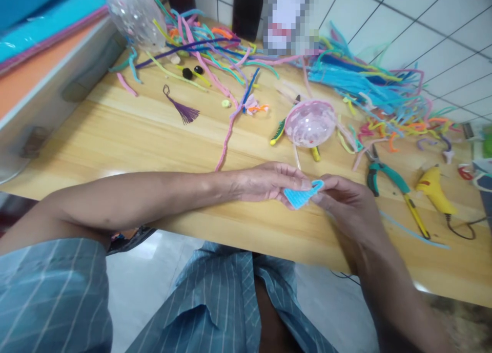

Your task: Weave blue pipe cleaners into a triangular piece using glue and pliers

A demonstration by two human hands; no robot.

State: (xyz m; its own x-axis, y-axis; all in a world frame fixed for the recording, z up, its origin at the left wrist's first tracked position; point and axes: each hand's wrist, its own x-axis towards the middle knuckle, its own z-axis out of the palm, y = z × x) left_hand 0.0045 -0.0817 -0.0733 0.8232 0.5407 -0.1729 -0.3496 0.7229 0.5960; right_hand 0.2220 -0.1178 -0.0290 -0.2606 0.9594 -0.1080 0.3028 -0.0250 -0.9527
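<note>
A light blue piece of bent pipe cleaner (298, 196), roughly triangular with a curled loop at its right end, is held between both hands near the table's front edge. My left hand (274, 181) pinches its flat left part, with the thumb on top. At the looped end, the thumb and fingers of my right hand (344, 196) are closed on it. Just beyond the hands stands a clear bowl-shaped piece with a pink rim (310, 125). Yellow-and-green handles (277, 132) stick out from beside it.
Teal-handled pliers (388, 171), a yellow cutter (418, 217) and a yellow glue gun (436, 191) lie to the right. Bundled blue pipe cleaners (346, 81) and loose coloured ones cover the back. A purple tassel (182, 107) lies left, near a grey bin (77, 91).
</note>
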